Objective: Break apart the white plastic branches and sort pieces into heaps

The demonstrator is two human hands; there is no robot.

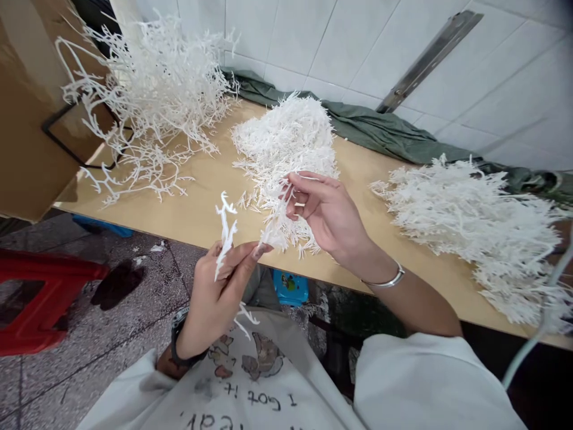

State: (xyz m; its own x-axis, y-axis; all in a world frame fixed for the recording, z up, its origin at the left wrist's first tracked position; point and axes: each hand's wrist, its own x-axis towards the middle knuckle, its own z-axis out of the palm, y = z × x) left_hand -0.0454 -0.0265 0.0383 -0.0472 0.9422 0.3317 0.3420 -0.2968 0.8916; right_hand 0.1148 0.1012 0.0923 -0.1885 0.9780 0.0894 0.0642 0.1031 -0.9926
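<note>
My left hand (222, 286) is closed around a thin white branching twig (227, 236), plastic-looking, with ends sticking out above and below the fingers. Its thumb and forefinger also meet at the fringe of small white sprigs, and what they pinch there is hard to tell apart. My right hand (331, 209) hovers just over the middle pile of white sprigs (290, 131), its thumb and fingertips pinched round what looks like a slender white sprig (290, 194). A silver bangle circles the right wrist; a dark watch is on the left.
Tangled white branches (156, 89) rise at the table's left, beside a cardboard box (31, 119) and a black wire frame (51, 128). Another sprig pile (470, 209) lies right. Green cloth (371, 128) runs along the tiled wall. A red stool (49, 292) stands on the floor.
</note>
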